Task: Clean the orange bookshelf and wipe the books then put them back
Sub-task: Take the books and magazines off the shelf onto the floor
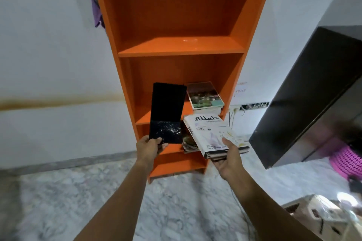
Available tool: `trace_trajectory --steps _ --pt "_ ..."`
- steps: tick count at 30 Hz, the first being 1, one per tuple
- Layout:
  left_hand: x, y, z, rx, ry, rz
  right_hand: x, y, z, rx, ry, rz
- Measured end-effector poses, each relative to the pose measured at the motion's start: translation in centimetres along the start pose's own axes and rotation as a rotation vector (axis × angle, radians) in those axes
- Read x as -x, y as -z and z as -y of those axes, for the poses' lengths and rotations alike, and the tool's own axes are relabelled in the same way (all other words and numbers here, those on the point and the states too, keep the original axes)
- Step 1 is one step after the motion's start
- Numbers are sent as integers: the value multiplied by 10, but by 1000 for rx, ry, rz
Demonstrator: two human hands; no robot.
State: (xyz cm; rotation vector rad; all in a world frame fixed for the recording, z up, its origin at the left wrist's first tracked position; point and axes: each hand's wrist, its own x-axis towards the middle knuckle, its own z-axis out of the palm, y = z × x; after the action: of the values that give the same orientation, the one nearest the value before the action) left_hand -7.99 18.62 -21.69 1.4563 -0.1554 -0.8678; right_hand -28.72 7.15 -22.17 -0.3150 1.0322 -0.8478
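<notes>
The orange bookshelf (182,47) stands against the white wall, its upper compartments bare. My left hand (150,147) grips the bottom edge of a black book (166,111) with glitter specks, held upright in front of the lower shelf. My right hand (228,159) holds a small stack of books from below, thumb on top; the top one is a white book (211,133) with a face on the cover. A stack of books with a photo cover (204,95) lies on the lower shelf at the right. Another book (189,142) lies on the shelf beneath, partly hidden.
A dark cabinet (305,100) stands to the right of the shelf. A pink woven basket (346,160) sits beside it on the marbled floor (176,211). A patterned box (321,215) is at the bottom right. Purple cloth (97,15) hangs left of the shelf.
</notes>
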Motion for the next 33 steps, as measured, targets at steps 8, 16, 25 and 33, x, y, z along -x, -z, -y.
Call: trace_trajectory --steps 8,16,25,33 --pt "-11 1 104 4 230 -104 -57 63 -43 202 -150 -165" --pt "-106 8 267 102 447 -181 -203 131 -145 279 -240 -364" --pt "-227 48 530 148 609 -303 -422 251 -315 302 -299 -448" --pt "-327 62 710 170 569 -378 -545 351 -434 164 -310 -361"
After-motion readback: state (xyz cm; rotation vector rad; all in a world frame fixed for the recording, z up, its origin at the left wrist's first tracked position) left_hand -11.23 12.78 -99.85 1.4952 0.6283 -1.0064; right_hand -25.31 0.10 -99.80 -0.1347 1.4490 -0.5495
